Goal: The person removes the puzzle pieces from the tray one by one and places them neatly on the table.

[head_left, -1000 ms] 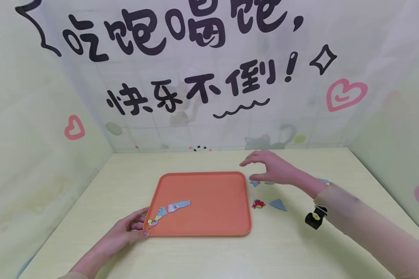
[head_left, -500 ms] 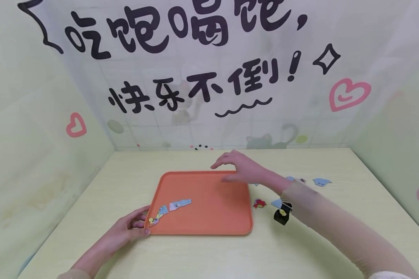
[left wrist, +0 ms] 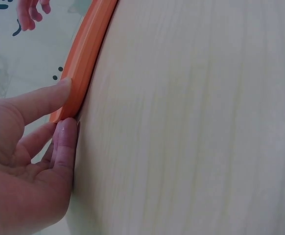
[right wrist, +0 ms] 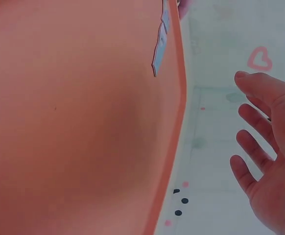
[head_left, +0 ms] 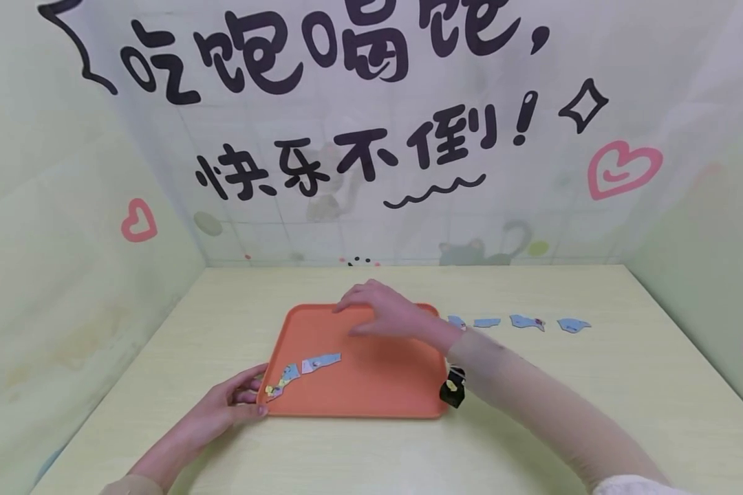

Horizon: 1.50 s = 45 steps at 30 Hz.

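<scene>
My left hand (head_left: 225, 402) grips the near left corner of an orange tray (head_left: 371, 402). In the left wrist view its thumb (left wrist: 47, 100) presses on the tray rim (left wrist: 86, 54), with the other fingers against the corner. My right hand (head_left: 380, 313) hovers over the tray's far half, fingers apart and holding nothing. The right wrist view shows that hand (right wrist: 274, 142) beside the rim, palm bare. On the tray's left side lie a pale blue puzzle piece (head_left: 322, 361) and, next to it, blue and yellow puzzle pieces (head_left: 285, 378).
Right of the tray, several blue puzzle pieces (head_left: 486, 322) lie in a row on the pale wooden table (head_left: 359, 457). A black wrist camera (head_left: 452, 388) hangs from my right wrist near the tray's right edge. Fabric walls (head_left: 347, 234) with printed writing enclose the table.
My right hand has moved left, from above the puzzle pieces beside the tray to over the tray. Its arm now hides the red piece. My left hand keeps its hold.
</scene>
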Motion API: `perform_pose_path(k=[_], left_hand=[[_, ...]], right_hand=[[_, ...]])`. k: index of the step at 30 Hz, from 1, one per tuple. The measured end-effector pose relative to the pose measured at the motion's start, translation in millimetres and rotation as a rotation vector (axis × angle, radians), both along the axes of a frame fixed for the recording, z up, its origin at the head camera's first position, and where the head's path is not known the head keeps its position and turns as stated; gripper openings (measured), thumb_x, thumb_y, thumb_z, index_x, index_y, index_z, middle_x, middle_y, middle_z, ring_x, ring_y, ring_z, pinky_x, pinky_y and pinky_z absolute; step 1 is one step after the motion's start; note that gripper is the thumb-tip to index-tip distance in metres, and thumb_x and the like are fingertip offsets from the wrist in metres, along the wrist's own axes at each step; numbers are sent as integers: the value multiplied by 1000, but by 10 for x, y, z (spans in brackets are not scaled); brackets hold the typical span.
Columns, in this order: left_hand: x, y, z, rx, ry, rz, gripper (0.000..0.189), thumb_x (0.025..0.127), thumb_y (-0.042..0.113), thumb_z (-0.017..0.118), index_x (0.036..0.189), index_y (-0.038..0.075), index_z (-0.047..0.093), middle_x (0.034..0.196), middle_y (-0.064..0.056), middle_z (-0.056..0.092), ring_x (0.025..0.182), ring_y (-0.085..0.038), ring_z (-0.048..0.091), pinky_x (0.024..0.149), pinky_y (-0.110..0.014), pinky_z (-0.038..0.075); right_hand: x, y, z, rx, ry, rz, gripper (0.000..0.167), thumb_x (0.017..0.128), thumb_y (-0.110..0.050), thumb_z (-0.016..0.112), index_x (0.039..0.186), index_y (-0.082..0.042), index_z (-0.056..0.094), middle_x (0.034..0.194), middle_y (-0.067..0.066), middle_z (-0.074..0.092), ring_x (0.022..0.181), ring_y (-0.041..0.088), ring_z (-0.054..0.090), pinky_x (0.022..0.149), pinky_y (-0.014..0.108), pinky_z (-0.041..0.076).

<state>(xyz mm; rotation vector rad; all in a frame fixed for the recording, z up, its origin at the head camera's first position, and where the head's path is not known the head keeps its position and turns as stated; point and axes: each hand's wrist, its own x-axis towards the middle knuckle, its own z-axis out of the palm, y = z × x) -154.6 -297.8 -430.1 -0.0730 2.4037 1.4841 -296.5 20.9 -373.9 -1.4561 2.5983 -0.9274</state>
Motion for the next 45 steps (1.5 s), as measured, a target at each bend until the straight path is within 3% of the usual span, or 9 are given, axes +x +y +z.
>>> perform_pose_path(k=[13,23,30,39,45], left_hand=[[-3,-6,-3,-4,-4,3,81,86,17,75,155,11,33,135,-15,46,106,-17,52,85,-23,46],[-8,-10,-9,-4,0,3,81,85,17,76,155,12,33,133,-14,46,104,-17,53,85,-23,46],[-11,-17,-18,0,3,-4,82,86,17,76,155,12,33,132,-14,46,104,-17,53,85,-23,47],[-9,-15,-15,4,5,-4,81,86,17,76,155,11,33,132,-14,46,103,-16,53,84,-22,47],[-12,-9,-12,1,7,-2,82,85,16,76,155,11,33,131,-15,47,103,-16,53,85,-22,47]], right_hand=[[40,-403,-179,67,-50,59,42,91,-23,72,132,-19,64,131,-6,63,121,20,52,101,33,42],[82,-499,-280,165,-46,67,45,90,-34,73,133,-24,63,131,-13,62,121,12,53,103,28,44],[78,-518,-355,183,-77,79,42,89,-30,74,130,-25,64,129,-14,64,121,8,52,105,26,43],[62,-578,-401,241,-85,126,35,89,-25,74,123,-20,69,116,-9,68,100,7,56,88,16,46],[77,-625,-409,290,-93,114,29,91,-21,72,120,-21,71,107,-9,67,93,6,54,83,14,44]])
